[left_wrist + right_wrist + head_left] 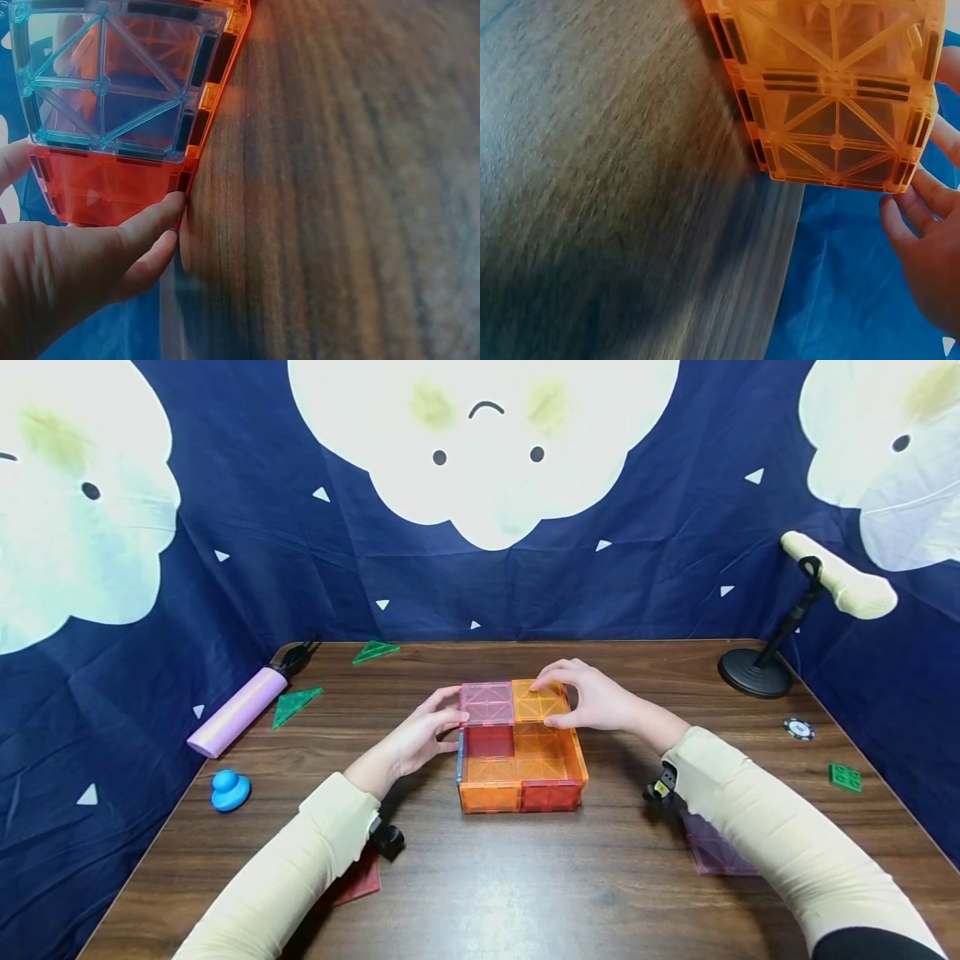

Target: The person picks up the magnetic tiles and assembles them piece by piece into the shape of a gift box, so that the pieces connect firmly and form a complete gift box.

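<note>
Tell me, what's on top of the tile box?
Two flat tiles roof the back of the tile box: a pink tile under the left hand, an orange tile under the right hand. The front is open.

Red tile (360,878) and pink tile (712,847) half hidden beneath the sleeves
</note>
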Demonstrator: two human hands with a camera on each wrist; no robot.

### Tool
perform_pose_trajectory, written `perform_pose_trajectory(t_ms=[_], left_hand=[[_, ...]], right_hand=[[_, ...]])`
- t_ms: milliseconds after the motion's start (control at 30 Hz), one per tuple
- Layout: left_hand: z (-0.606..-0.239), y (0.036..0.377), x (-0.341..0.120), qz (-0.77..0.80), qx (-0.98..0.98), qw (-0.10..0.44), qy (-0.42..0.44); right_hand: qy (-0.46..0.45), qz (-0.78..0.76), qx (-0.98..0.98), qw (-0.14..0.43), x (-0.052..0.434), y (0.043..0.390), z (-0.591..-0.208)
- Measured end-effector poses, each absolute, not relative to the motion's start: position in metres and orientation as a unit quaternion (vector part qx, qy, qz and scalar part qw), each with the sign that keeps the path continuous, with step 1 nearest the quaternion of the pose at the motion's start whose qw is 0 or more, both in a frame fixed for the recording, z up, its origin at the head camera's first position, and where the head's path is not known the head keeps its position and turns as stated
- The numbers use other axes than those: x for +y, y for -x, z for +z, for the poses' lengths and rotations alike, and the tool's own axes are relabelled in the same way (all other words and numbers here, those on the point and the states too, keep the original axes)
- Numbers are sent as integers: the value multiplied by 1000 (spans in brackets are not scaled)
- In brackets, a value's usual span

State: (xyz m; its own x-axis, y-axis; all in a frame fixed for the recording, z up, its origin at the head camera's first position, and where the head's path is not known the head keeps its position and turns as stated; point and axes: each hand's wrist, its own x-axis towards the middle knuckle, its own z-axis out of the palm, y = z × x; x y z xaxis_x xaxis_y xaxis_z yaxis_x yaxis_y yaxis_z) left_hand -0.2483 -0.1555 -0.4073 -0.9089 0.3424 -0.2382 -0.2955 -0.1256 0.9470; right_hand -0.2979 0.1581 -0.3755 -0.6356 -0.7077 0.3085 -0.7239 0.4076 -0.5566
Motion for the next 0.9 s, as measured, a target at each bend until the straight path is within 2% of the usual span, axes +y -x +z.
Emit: perform_pose_trajectory(t_ms=[200,433,767,900], left_hand=[[-406,250,-154,743,633,215,-18],[-406,255,-156,733,645,215,-6],[-407,260,-156,739,637,217,-1],[-405,258,-157,738,638,220,-7]], right_hand=[[-430,335,-838,11,161,296,-374],[-397,359,-844,-20,182,288,-371],[-354,352,-863,-73,282,241,-388],[-361,331,-870,-60,322,219,-401]])
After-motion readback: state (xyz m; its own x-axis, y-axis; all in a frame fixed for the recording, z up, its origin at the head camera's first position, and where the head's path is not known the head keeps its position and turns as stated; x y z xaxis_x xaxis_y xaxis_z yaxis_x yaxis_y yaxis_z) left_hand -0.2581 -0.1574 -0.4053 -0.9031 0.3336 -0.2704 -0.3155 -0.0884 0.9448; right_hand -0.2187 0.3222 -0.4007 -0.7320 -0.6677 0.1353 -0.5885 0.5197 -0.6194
